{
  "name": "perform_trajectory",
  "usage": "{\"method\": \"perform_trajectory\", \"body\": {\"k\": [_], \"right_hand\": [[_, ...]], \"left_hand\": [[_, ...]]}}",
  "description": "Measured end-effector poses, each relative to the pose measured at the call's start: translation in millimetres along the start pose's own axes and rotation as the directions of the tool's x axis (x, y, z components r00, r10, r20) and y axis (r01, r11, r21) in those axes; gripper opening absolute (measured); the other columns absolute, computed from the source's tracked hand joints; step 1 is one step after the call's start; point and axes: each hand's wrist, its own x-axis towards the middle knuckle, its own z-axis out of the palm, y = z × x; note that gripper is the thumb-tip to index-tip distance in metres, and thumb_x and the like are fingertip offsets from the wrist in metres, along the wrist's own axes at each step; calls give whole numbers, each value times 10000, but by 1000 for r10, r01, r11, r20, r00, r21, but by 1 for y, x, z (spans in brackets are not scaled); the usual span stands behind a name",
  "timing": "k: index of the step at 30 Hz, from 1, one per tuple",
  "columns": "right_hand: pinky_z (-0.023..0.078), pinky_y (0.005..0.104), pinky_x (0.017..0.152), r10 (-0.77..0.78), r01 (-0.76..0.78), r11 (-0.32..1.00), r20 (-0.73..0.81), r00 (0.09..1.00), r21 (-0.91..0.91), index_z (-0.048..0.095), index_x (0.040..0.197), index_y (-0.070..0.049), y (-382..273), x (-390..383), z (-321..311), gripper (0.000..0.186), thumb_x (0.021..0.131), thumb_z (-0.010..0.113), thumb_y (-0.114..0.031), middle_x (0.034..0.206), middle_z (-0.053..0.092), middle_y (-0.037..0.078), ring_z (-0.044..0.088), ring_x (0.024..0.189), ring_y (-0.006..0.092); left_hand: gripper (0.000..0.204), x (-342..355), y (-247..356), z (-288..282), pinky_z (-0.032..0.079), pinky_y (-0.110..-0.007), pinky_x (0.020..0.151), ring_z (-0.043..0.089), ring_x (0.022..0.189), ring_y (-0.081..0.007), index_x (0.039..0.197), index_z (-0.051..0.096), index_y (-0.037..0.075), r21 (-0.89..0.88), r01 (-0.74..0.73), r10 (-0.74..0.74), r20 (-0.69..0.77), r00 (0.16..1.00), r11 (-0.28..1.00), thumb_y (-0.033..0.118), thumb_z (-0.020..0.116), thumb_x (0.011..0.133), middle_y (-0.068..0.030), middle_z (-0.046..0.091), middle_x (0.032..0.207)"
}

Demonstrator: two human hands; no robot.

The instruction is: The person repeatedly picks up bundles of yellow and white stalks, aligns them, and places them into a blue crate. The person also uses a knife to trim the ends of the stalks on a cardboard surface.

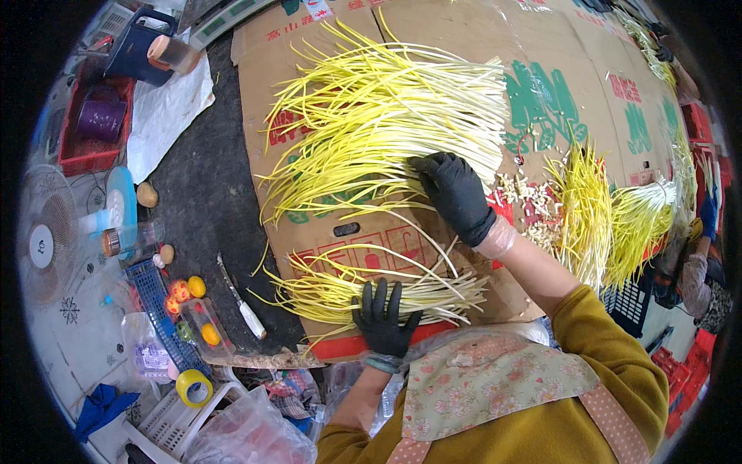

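Note:
A wide pile of yellow chives (386,116), white at the stem ends, lies spread on flattened cardboard. My right hand (456,197), in a black glove, is at the near edge of this pile with its fingers drawn together on a few stalks; the fingertips are partly hidden. Closer to me lies a smaller bunch of yellow chives (332,290), its stems pointing right. My left hand (384,317), gloved in black too, rests flat on that bunch with its fingers spread. A few loose stalks cross the cardboard between the two groups.
Trimmed stem ends (541,201) lie scattered at the right, beside upright yellow bunches (585,209). A knife (241,298) lies on the dark tabletop at left. Beyond it are a blue basket (166,313), yellow tape (194,388) and a fan (46,240). Another person's arm (696,271) shows far right.

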Motion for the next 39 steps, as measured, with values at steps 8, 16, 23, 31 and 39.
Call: {"method": "perform_trajectory", "body": {"k": [8, 16, 23, 31, 39], "right_hand": [[463, 379, 690, -57, 57, 998, 2, 998, 8, 616, 982, -101, 3, 19, -2, 265, 738, 687, -174, 879, 579, 111, 564, 818, 307], [416, 404, 720, -90, 90, 989, 3, 996, -117, 617, 979, -103, 1, 27, -1, 355, 703, 707, -308, 889, 566, 114, 535, 843, 311], [443, 419, 717, 34, -50, 994, 158, 987, 98, 606, 1055, -89, -10, -1, -11, 351, 753, 669, -257, 868, 595, 144, 562, 818, 329], [471, 392, 745, 64, -64, 998, -23, 998, -4, 547, 1154, -92, -17, -21, 5, 380, 774, 571, -91, 1095, 580, 116, 572, 858, 303], [390, 416, 777, 79, -72, 972, 27, 996, -222, 514, 1197, -107, -1, -9, -19, 547, 709, 693, -276, 1001, 569, 114, 514, 911, 293]], "left_hand": [[612, -2, 1, 2, 87, -520, 1065, 228, 1347, -306, 1316, 449, 190, 17, 26, -26, 8, 1000, 1000, 516, 559, 810, -62, 368, 1409], [614, -2, 1, 1, 83, -508, 1066, 231, 1345, -300, 1325, 441, 190, 46, 24, -25, 17, 1000, 999, 533, 532, 823, -58, 358, 1416], [596, -1, 1, 4, 67, -501, 1072, 240, 1341, -297, 1308, 460, 182, 51, 18, -17, -18, 1000, 999, 537, 515, 833, -66, 376, 1403], [601, 0, 1, 4, 72, -502, 1075, 244, 1339, -297, 1306, 466, 185, 46, 27, -27, -7, 1000, 999, 540, 526, 825, -64, 383, 1399], [609, -1, 1, 4, 89, -503, 1072, 233, 1341, -305, 1306, 468, 191, 63, 24, -24, -12, 1000, 998, 539, 545, 812, -59, 380, 1401]]}}
